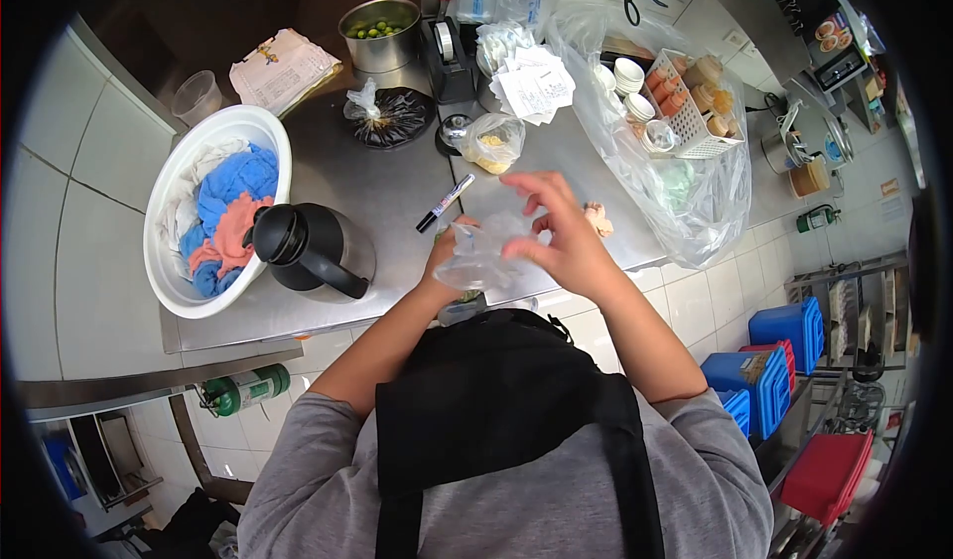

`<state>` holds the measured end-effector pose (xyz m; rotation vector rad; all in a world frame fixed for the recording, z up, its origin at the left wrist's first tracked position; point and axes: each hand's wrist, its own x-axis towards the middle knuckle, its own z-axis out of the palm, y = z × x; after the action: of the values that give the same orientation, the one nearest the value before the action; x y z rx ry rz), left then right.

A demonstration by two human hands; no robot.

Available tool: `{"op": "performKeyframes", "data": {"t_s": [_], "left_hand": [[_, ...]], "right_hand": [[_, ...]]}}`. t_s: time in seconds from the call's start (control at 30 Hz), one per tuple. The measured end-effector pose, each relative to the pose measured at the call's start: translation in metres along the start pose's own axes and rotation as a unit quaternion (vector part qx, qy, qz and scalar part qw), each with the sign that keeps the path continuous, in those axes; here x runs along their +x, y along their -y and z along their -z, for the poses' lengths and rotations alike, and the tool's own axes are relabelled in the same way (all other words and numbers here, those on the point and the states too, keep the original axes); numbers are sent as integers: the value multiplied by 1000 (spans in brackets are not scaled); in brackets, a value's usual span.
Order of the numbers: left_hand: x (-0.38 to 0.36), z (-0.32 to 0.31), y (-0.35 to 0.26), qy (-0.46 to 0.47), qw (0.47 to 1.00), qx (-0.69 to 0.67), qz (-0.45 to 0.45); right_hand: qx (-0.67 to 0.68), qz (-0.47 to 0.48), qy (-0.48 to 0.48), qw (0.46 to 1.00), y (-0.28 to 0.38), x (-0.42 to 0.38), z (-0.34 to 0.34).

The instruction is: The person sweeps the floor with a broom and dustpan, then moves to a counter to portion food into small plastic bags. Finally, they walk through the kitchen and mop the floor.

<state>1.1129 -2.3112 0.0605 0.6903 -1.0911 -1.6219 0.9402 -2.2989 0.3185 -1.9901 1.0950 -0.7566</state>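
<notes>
Gripping one thin, crinkled clear plastic bag [483,251] above the brushed steel counter [377,187]'s edge.
I see my left hand [444,261] closed beneath it; right hand [561,236] pinching its top, fingers half-spread; one slim black-and-white marker [445,203] nearby.

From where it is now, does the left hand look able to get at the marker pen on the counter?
Probably yes. The marker lies on bare steel counter just beyond the left hand, with nothing between them. But that hand shares a grip on a clear plastic bag with the right hand.
</notes>
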Motion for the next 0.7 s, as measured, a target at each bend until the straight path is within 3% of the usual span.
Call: {"op": "performKeyframes", "data": {"t_s": [0.03, 0.07, 0.1, 0.13, 0.2, 0.23, 0.27, 0.33, 0.37, 0.43, 0.47, 0.5, 0.53, 0.57, 0.6, 0.63, 0.67, 0.7], "left_hand": [[-1, -21, -31, -25, 979, 172, -104], [-3, -33, -48, -46, 918, 337, -203], [-4, -34, -49, 18, 950, 294, -102], [-7, -36, -50, 24, 949, 296, -104], [-12, -44, -64, -10, 933, 358, 37], [-4, -32, -58, 28, 924, 381, 10], [-7, -23, -50, 26, 924, 382, 11], [-14, -14, -53, -34, 942, 325, -79], [-19, -9, -55, -52, 846, 513, -135], [-24, 2, -48, -77, 829, 538, -134], [-26, 4, -46, -98, 811, 562, -131], [-28, 3, -48, -101, 809, 563, -133], [-28, 1, -53, -69, 807, 584, -51], [-28, 0, -60, -37, 798, 601, 31], [-27, -5, -69, -42, 796, 603, 26], [-28, -10, -78, -69, 828, 556, 21], [-28, -15, -84, -93, 857, 506, 16], [-27, -15, -84, -124, 872, 474, -21]], "right_hand": [[-16, 76, 9, 997, -13, 1, -8], [-32, 150, 14, 988, -28, 1, -18], [-41, 179, 55, 982, -34, 3, -27], [-42, 178, 48, 982, -37, 3, -31], [-32, 20, 83, 996, -33, 7, -34], [-8, -60, 146, 987, -4, 9, -20], [-6, -59, 148, 987, -3, 10, -15], [306, -101, 95, 942, -9, 16, 4], [305, -99, 98, 942, -20, 27, 11], [235, -140, -36, 961, -62, 60, 13], [234, -138, -33, 962, -96, 75, -3], [64, -91, -128, 986, -137, 92, -30], [-107, -38, -219, 969, -162, 105, -50], [-105, -32, -219, 969, -167, 115, -63], [-190, -44, -274, 942, -168, 126, -71], [-271, -55, -328, 903, -165, 135, -74], [-269, -48, -330, 904, -163, 141, -68], [-188, -53, -256, 947, -162, 141, -59]]}}
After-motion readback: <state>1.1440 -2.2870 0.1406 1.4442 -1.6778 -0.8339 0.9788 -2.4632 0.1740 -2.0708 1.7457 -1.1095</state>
